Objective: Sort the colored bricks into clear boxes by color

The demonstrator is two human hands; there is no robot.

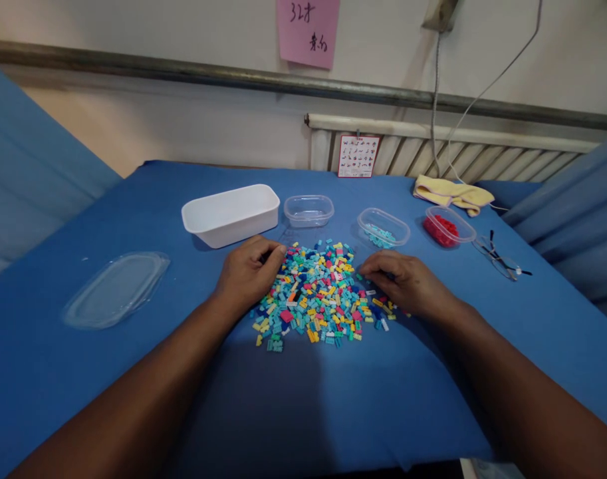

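A heap of small coloured bricks (316,293) lies on the blue table (333,399) in front of me. My left hand (247,271) rests at the heap's left edge, fingers curled with the tips touching the bricks. My right hand (405,283) sits at the heap's right edge, fingers bent down onto the bricks; whether it pinches one is hidden. Behind the heap stand a white rectangular tub (231,214), an empty clear container (308,210), a clear container with teal bricks (383,228) and a clear container with red bricks (447,225).
A clear plastic lid (114,289) lies at the left. Glasses (500,259) and a yellow cloth (453,193) lie at the right rear. A radiator (453,156) and wall with a pink note (308,30) stand behind the table.
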